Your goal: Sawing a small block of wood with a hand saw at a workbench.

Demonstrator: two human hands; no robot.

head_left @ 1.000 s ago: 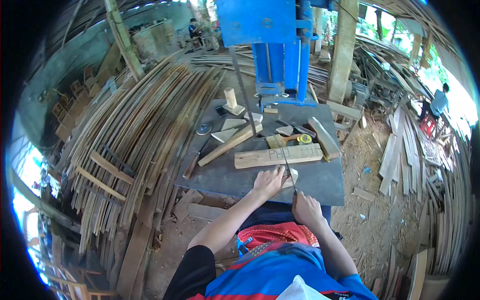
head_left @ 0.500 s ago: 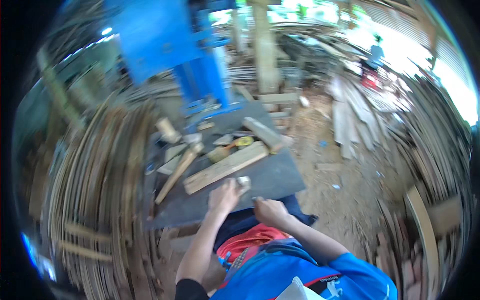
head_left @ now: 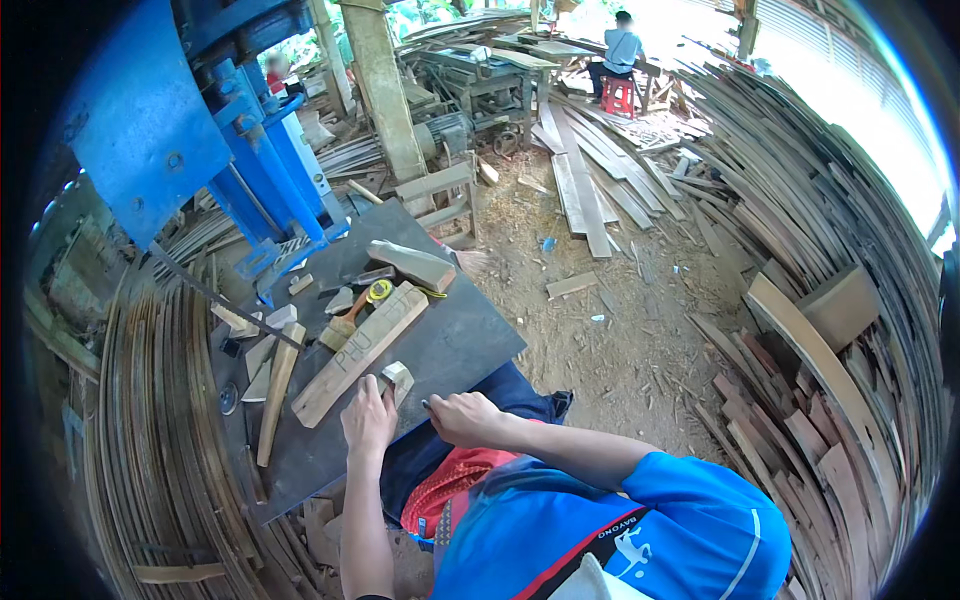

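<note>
My left hand (head_left: pixel 369 418) is closed at the near edge of the dark table (head_left: pixel 455 345), its fingertips against a small pale wood block (head_left: pixel 398 381). To its right, my right hand (head_left: pixel 467 419) is curled into a fist, and a small dark tip pokes out beside its thumb. What that fist holds is mostly hidden. Just beyond my left hand lies a thick wooden block (head_left: pixel 345 372) with pencil marks. A brush (head_left: pixel 343 326) and a yellow tape measure (head_left: pixel 380 291) rest behind it. A slightly curved wood piece (head_left: pixel 276 402) lies to the left.
A blue bandsaw (head_left: pixel 150 130) stands at the far left, its blade (head_left: pixel 215 297) slanting over the table. Another wood block (head_left: pixel 412 264) sits at the far edge. Stacked planks (head_left: pixel 150 400) line the left, more boards (head_left: pixel 850 200) the right. A person (head_left: pixel 622 52) sits on a red stool (head_left: pixel 618 95).
My view has swung to the right and steadied, so the table and bandsaw appear farther left. Both hands stay at the table's near edge, with the small pale block still at my left hand.
</note>
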